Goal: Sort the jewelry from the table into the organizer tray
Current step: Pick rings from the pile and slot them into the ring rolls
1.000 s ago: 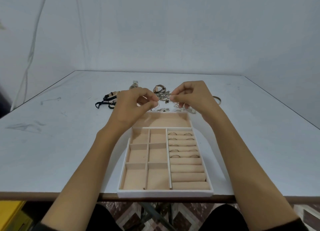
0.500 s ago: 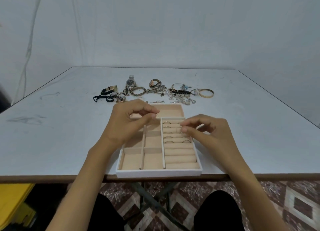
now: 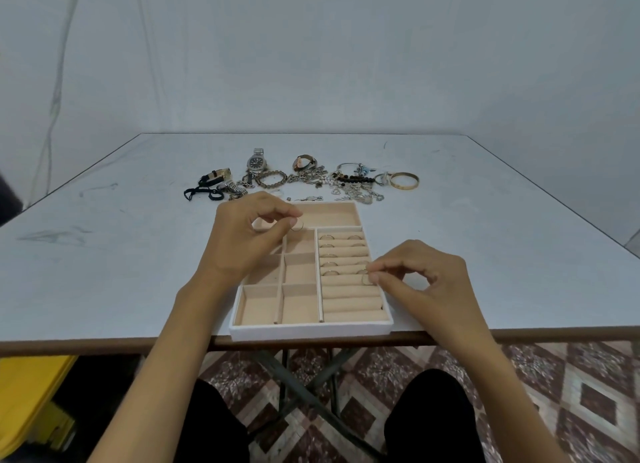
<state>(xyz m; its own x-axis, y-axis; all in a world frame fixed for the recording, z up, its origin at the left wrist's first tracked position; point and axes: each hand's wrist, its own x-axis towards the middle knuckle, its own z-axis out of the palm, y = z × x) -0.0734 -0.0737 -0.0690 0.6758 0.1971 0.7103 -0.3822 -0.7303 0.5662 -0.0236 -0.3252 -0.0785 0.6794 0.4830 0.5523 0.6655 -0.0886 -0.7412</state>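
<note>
We see the left hand over the organizer tray's far-left cells, thumb and forefinger pinching a small ring. The right hand, fingers curled, pinches a second ring at the right-side ring rolls. The jewelry pile lies on the table just beyond the tray.

The left hand covers the far-left compartments of the white organizer tray with beige lining, so what lies in them cannot be told. The small pale ring it pinches is too fine to make out. The thin metal ring pinched by the right hand is half hidden behind the fingertips. The heap of silver chains and charms is too tangled to separate. The picture's left edge cuts off the yellow plastic object.
</note>
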